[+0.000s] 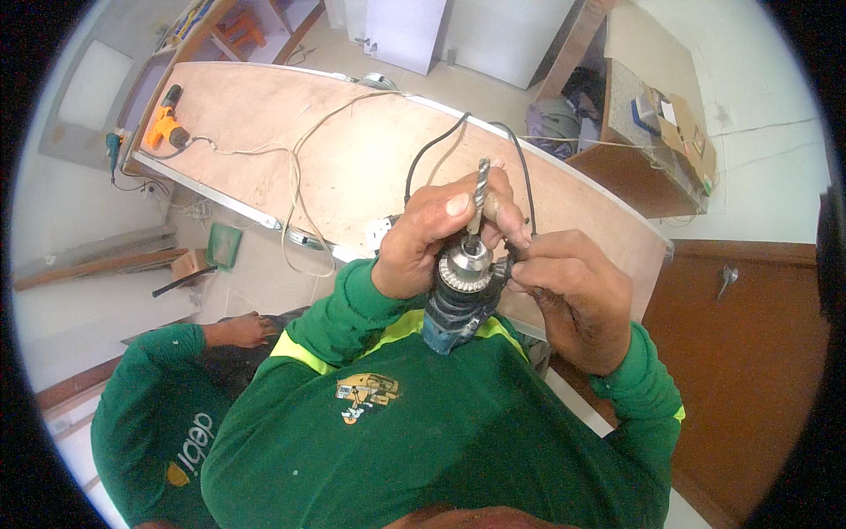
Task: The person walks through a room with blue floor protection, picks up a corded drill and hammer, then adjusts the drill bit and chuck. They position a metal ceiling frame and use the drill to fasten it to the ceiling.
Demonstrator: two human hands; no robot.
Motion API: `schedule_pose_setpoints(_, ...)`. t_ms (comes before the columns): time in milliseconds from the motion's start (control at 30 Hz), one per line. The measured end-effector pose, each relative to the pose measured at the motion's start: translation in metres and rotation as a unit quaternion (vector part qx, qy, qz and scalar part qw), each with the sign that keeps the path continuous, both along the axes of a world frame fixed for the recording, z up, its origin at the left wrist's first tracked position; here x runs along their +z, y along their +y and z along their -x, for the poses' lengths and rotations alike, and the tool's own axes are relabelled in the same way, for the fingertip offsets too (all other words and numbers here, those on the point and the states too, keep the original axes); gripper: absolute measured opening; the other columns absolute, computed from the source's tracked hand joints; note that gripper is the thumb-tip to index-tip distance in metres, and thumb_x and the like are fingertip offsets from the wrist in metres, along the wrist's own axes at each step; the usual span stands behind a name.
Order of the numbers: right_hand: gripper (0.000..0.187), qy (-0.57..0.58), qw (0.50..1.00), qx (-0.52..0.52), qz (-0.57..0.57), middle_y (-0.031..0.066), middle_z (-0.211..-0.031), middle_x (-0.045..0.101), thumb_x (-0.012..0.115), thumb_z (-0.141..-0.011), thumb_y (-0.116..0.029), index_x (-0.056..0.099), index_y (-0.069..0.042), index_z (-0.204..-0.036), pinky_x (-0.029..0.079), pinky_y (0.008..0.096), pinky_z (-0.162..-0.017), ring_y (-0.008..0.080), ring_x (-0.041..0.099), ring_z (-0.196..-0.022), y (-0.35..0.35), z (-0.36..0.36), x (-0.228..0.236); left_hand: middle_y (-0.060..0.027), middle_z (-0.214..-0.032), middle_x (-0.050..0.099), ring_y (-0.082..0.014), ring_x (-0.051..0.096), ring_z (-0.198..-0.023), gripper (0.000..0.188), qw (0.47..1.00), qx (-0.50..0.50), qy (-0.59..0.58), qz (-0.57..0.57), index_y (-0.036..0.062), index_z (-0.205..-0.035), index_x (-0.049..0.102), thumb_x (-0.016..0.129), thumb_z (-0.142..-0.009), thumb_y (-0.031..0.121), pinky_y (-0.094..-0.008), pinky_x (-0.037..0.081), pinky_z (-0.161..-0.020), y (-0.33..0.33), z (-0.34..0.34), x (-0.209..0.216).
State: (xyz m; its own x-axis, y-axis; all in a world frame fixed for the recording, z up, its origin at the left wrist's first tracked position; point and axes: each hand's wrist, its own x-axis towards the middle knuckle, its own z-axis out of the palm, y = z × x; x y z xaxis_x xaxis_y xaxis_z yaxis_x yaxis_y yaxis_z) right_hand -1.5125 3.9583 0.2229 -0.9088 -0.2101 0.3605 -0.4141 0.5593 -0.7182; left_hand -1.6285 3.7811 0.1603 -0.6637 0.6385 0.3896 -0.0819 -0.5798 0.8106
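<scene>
Left hand [423,231] is pinched round the drill bit [481,189], which sticks out of the chuck [465,267] pointing away from the green shirt [441,414], while the right hand [577,295], nearer the chuck key [502,268], looks clamped on it just right of the chuck.

Pale lowercase lettering [196,443] on a co-worker's green long-sleeved shirt [145,401]
It slants upward beside a yellow mark [178,475]; the wearer's green shirt [423,441] bears a yellow-and-white vehicle-like emblem [367,394], any writing there too small to read.

Green long-sleeved top [449,423]; neon-yellow bands [301,353]; yellow vehicle chest print [367,393].
</scene>
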Motion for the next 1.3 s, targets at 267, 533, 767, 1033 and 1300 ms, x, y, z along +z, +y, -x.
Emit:
schedule_pose_setpoints(267, 0.03, 0.138, 0.984, 0.07, -0.083, 0.0132, -0.112, 0.07, 0.08, -0.084, 0.0, 0.071, -0.002, -0.113, 0.057, 0.0429, -0.086, 0.0326, 0.069, -0.104, 0.005, 0.003, 0.0, -0.0064, -0.081, 0.051, -0.0203, 0.048, -0.076, 0.058, 1.0, -0.006, 0.023, -0.018, 0.0037, -0.087, 0.071, 0.038, -0.108, 0.048, -0.0354, 0.037, -0.069, 0.0, -0.002, -0.004)
schedule_pose_setpoints(533, 0.027, 0.121, 0.989, 0.047, -0.066, 0.0144, -0.113, 0.071, 0.08, -0.084, -0.002, 0.073, -0.003, -0.111, 0.058, 0.0444, -0.087, 0.0346, 0.071, -0.105, 0.005, 0.004, -0.014, -0.0041, -0.081, 0.048, -0.0186, 0.046, -0.075, 0.054, 0.999, -0.002, -0.015, -0.046, 0.0032, -0.094, 0.069, 0.039, -0.109, 0.046, -0.0345, 0.037, -0.069, 0.003, 0.001, -0.007)
schedule_pose_setpoints(767, 0.029, 0.155, 0.985, 0.037, -0.071, 0.0139, -0.113, 0.071, 0.08, -0.082, -0.001, 0.073, -0.005, -0.109, 0.06, 0.0434, -0.088, 0.0335, 0.072, -0.105, 0.008, 0.008, -0.019, -0.0089, -0.084, 0.057, -0.0159, 0.047, -0.077, 0.059, 0.999, 0.016, -0.028, -0.007, -0.0045, -0.098, 0.07, 0.039, -0.108, 0.045, -0.0321, 0.039, -0.072, 0.003, 0.0, -0.004)
schedule_pose_setpoints(1033, 0.026, 0.255, 0.951, 0.057, -0.164, 0.0113, -0.111, 0.072, 0.08, -0.08, -0.003, 0.071, -0.009, -0.104, 0.058, 0.0494, -0.097, 0.0312, 0.07, -0.113, 0.007, 0.016, -0.02, -0.01, -0.087, 0.06, -0.0153, 0.05, -0.078, 0.058, 0.999, 0.024, -0.025, -0.031, -0.0063, -0.098, 0.071, 0.038, -0.107, 0.041, -0.0303, 0.04, -0.073, 0.001, 0.002, -0.008)
schedule_pose_setpoints(1300, 0.025, 0.261, 0.944, 0.002, -0.201, 0.0036, -0.102, 0.073, 0.079, -0.077, -0.006, 0.072, -0.014, -0.099, 0.058, 0.0475, -0.09, 0.0285, 0.072, -0.105, 0.005, 0.013, -0.017, -0.0087, -0.091, 0.059, -0.0148, 0.049, -0.08, 0.057, 0.999, 0.041, -0.02, -0.018, -0.0041, -0.097, 0.072, 0.039, -0.105, 0.042, -0.03, 0.04, -0.076, 0.001, -0.001, -0.009)
